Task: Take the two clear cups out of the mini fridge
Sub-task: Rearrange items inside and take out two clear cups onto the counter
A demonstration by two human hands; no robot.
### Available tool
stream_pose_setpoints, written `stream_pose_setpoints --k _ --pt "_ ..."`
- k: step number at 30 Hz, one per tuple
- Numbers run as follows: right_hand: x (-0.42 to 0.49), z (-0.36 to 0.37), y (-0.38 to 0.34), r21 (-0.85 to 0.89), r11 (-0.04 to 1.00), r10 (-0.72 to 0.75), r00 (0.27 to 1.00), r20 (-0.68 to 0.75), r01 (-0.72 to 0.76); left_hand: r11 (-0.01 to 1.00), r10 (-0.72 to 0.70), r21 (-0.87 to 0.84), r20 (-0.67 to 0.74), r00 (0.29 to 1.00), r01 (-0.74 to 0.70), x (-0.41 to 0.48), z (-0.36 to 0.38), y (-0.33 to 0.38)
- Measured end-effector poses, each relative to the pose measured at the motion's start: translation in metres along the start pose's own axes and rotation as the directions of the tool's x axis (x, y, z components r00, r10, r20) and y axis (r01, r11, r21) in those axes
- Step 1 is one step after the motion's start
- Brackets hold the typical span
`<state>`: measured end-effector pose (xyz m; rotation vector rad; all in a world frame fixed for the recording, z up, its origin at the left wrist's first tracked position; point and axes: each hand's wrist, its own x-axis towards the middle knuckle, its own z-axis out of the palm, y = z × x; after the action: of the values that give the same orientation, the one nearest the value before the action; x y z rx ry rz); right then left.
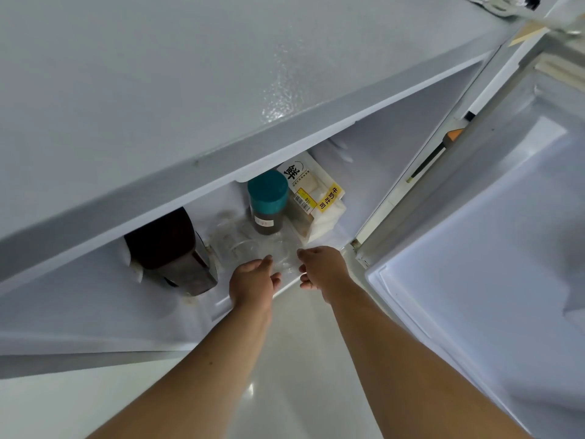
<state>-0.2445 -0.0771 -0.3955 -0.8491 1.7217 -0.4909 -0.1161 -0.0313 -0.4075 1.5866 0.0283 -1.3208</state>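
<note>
I look down into the open mini fridge (316,198). Two clear cups stand on its floor near the front. One clear cup (286,258) sits between my two hands. The other clear cup (232,240) stands a little further in and to the left. My left hand (253,280) is at the near cup's left side, fingers bent around it. My right hand (319,267) is at its right side, fingers curled at the rim. The cup's glass is hard to make out, so the grip is unclear.
A jar with a teal lid (267,201) stands behind the cups. A white bread package with a yellow label (311,198) lies at the back right. A dark container (172,251) is on the left. The fridge door (474,248) hangs open at right.
</note>
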Motion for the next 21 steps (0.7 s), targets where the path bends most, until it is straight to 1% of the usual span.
stream_pose_setpoints --k 2,3,6,8,11,14,17,21 --pt "-0.003 0.0 0.001 -0.023 1.0 -0.017 1.0 0.0 0.017 0.999 0.017 0.039 0.005 1.0 -0.017 0.001 -0.002 0.0" --pt "-0.005 0.0 0.002 -0.073 0.996 -0.049 0.999 -0.01 0.048 0.997 0.031 0.067 0.004 1.0 -0.031 0.001 -0.005 0.0" --pt "-0.015 0.002 0.003 -0.247 0.955 -0.194 0.975 -0.106 0.163 0.992 0.061 0.111 -0.021 0.998 -0.058 0.002 -0.017 0.001" --pt "-0.022 0.008 0.001 -0.283 0.932 -0.27 0.954 -0.13 0.225 0.994 0.056 0.1 -0.024 0.998 -0.054 0.003 -0.025 0.004" --pt "-0.028 0.023 -0.009 -0.235 0.92 -0.325 0.945 -0.017 0.312 1.0 -0.003 0.012 0.008 1.0 0.003 0.001 -0.028 0.012" --pt "-0.033 0.035 -0.021 -0.171 0.927 -0.326 0.943 0.071 0.334 0.983 -0.074 -0.168 0.046 0.996 0.081 -0.002 -0.023 0.022" --pt "-0.035 0.04 -0.028 -0.166 0.936 -0.301 0.95 0.081 0.311 0.952 -0.103 -0.283 0.063 0.993 0.117 -0.002 -0.013 0.031" --pt "-0.038 0.035 -0.031 -0.173 0.941 -0.285 0.956 0.065 0.292 0.936 -0.119 -0.326 0.068 0.991 0.135 -0.007 -0.009 0.037"
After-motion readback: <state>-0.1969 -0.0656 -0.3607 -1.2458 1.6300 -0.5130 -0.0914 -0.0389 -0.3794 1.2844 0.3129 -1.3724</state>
